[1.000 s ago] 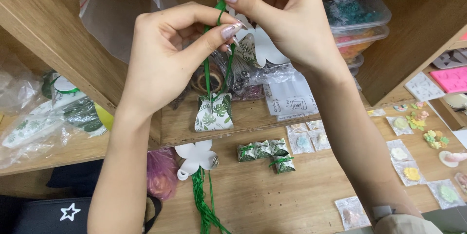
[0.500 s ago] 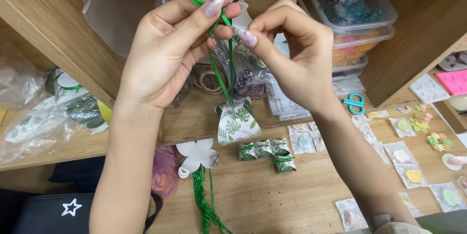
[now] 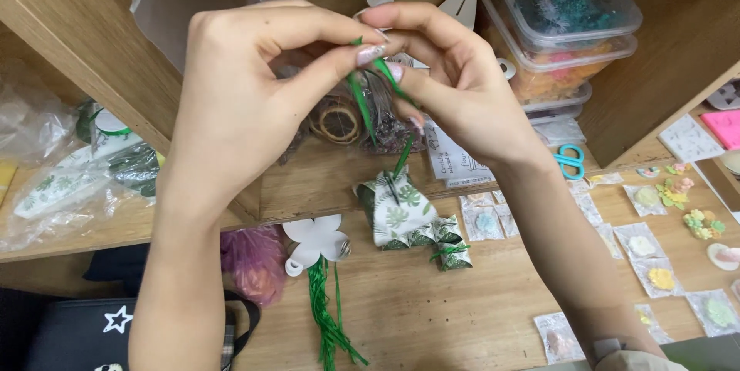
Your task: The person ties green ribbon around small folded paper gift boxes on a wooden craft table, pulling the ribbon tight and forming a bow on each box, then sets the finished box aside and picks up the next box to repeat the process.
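Head camera: both hands meet above the wooden counter (image 3: 478,317), working thin green raffia strands (image 3: 362,105). The left hand (image 3: 247,109) has its grip pinched narrow on the strands' upper ends; the right hand (image 3: 455,86) nips them just beside it. The strands run down to a small leaf-printed white paper pouch (image 3: 395,209), which hangs from them in mid-air just above the counter's rear edge. Similar tied pouches (image 3: 447,241) lie beneath, near a white flower-shaped card tag (image 3: 314,238) and a loose green raffia bundle (image 3: 327,317). Too sharp a pull could snap the thin strands or tear the pouch's neck; a slackened pinch might drop it onto the finished ones.
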